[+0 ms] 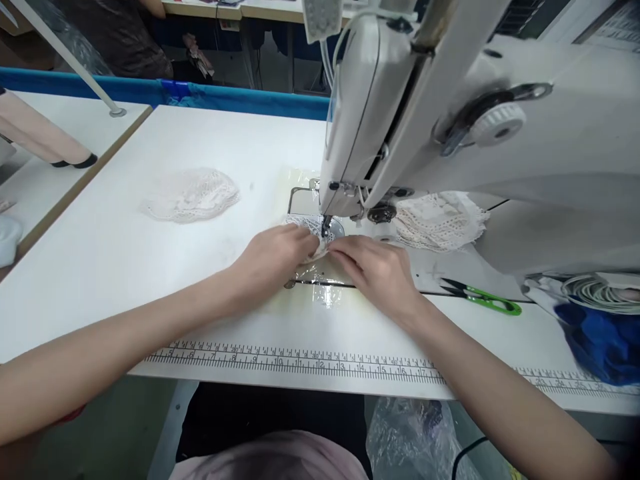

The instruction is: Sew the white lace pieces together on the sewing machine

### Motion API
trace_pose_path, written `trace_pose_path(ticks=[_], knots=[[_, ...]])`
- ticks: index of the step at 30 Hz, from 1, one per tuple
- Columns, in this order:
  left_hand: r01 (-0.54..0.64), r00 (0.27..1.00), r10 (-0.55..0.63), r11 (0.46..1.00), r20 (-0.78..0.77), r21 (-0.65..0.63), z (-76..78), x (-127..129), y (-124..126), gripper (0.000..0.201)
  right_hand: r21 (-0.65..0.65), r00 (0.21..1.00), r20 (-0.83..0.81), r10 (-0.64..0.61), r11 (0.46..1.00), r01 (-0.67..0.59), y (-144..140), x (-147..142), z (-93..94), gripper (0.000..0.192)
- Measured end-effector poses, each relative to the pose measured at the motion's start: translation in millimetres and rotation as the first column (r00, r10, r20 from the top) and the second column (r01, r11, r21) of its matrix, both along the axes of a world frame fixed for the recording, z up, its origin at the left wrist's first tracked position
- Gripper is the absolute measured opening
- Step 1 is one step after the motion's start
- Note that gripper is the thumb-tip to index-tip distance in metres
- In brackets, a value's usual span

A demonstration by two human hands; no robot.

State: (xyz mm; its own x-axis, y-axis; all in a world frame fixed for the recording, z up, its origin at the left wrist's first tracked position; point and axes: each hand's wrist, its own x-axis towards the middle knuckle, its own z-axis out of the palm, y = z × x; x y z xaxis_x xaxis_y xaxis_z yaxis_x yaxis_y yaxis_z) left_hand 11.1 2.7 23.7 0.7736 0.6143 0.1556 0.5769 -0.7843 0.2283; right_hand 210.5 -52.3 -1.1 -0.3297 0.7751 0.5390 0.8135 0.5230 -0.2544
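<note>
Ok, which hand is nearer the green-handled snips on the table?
Right. The right hand lies just left of the green-handled snips, not touching them; the left hand is farther left, beyond the right hand, at the lace piece.

We count two bare hands at the centre of the frame, a left hand [273, 257] and a right hand [377, 270], both on one small lace piece [313, 230]. We count one sewing machine [450, 133] filling the upper right, one lace pile [190, 195] at centre left, and a second lace pile [437, 220] right of centre. We see one pair of green-handled snips [483, 297] at the right, one printed ruler strip [300, 361] along the lower table edge, and one blue cloth [603, 340] at the lower right.
</note>
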Motion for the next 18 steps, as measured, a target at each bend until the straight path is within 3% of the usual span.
trace_pose_path(ticks=[3,6,12,18], knots=[[-0.076,0.975,0.135,0.949,0.177,-0.307,6.0,4,15,0.035,0.052,0.996,-0.068,-0.065,0.996,0.069,4,-1,-3.4,0.019],[-0.009,0.962,0.127,0.900,0.242,-0.435,12.3,3,25,0.038,0.105,0.987,-0.081,-0.138,0.984,0.146,8,-2,-5.7,0.024],[0.136,0.970,-0.039,0.907,0.241,-0.398,8.0,-3,38,0.029,0.150,0.981,-0.056,-0.184,0.970,0.190,10,-5,-6.4,0.028],[0.182,0.961,-0.094,0.923,0.260,-0.340,2.7,-5,40,0.047,0.003,0.991,-0.017,-0.135,0.991,0.135,3,-3,-1.7,0.025]])
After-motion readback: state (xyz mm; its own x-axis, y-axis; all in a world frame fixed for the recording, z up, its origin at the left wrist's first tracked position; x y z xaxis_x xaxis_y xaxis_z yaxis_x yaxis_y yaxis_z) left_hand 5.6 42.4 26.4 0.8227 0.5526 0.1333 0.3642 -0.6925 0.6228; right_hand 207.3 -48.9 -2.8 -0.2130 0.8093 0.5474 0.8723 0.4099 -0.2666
